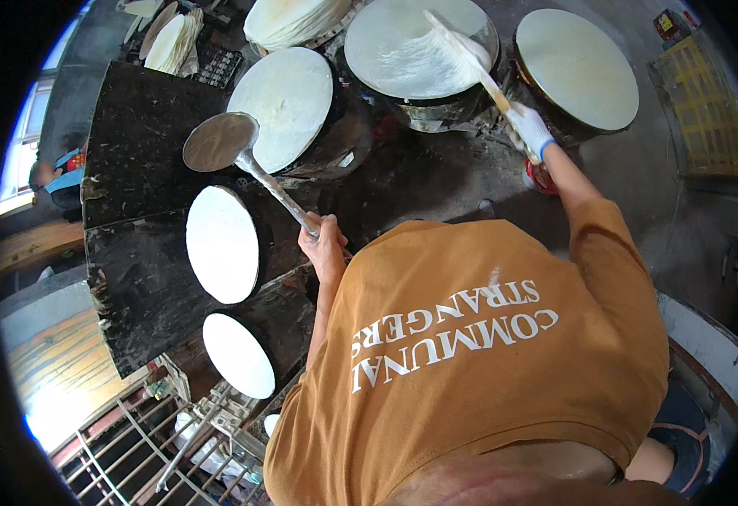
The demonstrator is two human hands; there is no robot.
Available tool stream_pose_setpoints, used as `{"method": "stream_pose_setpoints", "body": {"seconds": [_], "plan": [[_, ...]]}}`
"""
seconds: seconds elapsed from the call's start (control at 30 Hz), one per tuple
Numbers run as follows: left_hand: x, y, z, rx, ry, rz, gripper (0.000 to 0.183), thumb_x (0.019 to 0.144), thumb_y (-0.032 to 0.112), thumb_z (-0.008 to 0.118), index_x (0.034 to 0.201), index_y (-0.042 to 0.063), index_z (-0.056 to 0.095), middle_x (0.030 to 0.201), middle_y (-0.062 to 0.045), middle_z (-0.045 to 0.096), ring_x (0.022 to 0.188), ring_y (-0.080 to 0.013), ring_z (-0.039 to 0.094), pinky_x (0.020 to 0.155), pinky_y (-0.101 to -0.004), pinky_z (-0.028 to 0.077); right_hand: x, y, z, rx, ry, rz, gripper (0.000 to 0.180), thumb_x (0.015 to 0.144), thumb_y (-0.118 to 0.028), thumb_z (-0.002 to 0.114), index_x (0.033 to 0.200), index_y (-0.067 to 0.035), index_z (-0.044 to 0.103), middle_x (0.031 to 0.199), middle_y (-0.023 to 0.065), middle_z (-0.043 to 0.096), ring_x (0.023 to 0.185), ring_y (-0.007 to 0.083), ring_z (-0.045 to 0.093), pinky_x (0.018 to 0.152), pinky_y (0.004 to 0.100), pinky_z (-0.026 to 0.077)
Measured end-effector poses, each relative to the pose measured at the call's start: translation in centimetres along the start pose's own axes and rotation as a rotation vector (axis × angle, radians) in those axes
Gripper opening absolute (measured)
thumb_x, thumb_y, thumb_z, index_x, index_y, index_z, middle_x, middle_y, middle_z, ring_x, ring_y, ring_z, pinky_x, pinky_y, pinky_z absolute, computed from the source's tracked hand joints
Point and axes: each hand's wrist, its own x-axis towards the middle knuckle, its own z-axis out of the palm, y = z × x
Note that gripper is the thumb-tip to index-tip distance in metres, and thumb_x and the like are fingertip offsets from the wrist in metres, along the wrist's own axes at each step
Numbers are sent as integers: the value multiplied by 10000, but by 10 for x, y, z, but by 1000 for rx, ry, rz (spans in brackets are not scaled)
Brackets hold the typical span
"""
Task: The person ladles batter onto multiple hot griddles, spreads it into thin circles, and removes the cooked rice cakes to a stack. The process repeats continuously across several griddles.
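My left hand (325,245), bare, grips the handle of a long metal ladle (275,190). The ladle's round brownish bowl hangs over the left edge of a round griddle (290,104) coated in pale batter. My right hand (529,128), in a white glove with a blue cuff, holds a wooden-handled spreader (492,88) caked with white batter. Its blade lies across another round griddle (381,38), where wet white batter shows streaky marks. To the right is a further round griddle (578,69) with a pale, yellowish sheet on it.
Two white-topped round griddles (223,246) (239,355) line the left side, beside a dark panel (147,145). Stacked thin flatbreads (293,22) stand at the far side. A metal rack (135,449) is at lower left, a yellow crate (704,104) at right. Another person (65,171) is at far left.
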Motion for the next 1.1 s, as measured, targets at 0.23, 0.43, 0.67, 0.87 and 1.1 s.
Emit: {"method": "stream_pose_setpoints", "body": {"seconds": [0.23,0.43,0.67,0.87,1.1], "plan": [[-13,12,34,23,21,-21,213,834,98,595,695,94,432,515,-8,450,409,-89,417,399,-232,325,-19,50,28,-618,8,-666,375,961,-287,496,1269,-81,557,1020,190,672,906,329,667,786,402,520],[-28,2,46,-11,61,-11,218,839,82,596,691,92,436,516,-5,454,409,-83,418,398,-230,328,-19,42,-45,-22,-3,-49,341,981,-270,495,1287,-136,561,639,-4,502,402,66,434,336,242,310],[-18,17,75,-5,-25,58,211,842,74,597,697,85,445,517,-7,459,418,-79,427,409,-229,346,3,-29,-27,-155,-28,-297,402,969,-208,523,1363,-132,500,656,-2,539,470,77,516,443,260,436],[-24,8,74,90,33,-13,210,839,82,610,703,85,451,513,0,461,403,-79,431,383,-230,329,8,66,-54,-594,259,-555,439,934,-166,519,1368,-208,474,1039,261,613,961,424,599,814,472,474],[-8,3,82,65,-5,81,267,897,187,645,739,88,454,514,4,451,403,-73,414,381,-221,308,95,-77,5,37,197,-166,410,941,-259,540,1337,-156,522,618,38,510,389,144,491,378,329,410]]}}
